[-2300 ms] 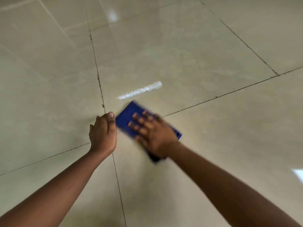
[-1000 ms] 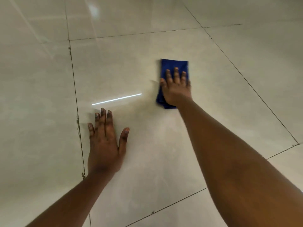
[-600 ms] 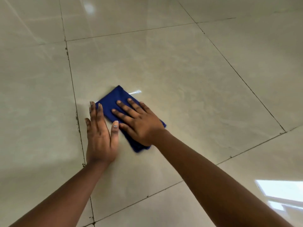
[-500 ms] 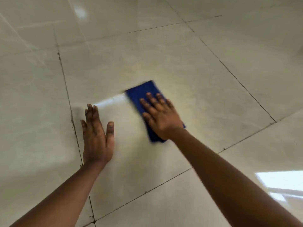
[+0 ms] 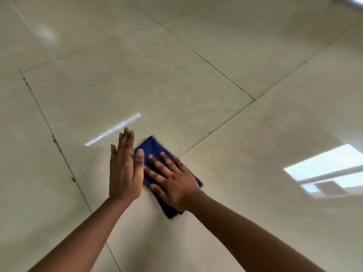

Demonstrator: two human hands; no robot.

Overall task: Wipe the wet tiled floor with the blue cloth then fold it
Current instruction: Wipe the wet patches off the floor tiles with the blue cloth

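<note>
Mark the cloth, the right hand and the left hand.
cloth (image 5: 152,147), head view, bare far corner.
right hand (image 5: 170,181), head view, back of hand.
left hand (image 5: 123,169), head view, back of hand.

Soft, even daylight lit the glossy beige tiled floor (image 5: 196,79). A bright window reflection (image 5: 326,169) glared at the right, a thin streak of glare (image 5: 113,129) nearer centre. Grout lines bowed toward the edges; the picture was slightly soft with motion blur.
</note>
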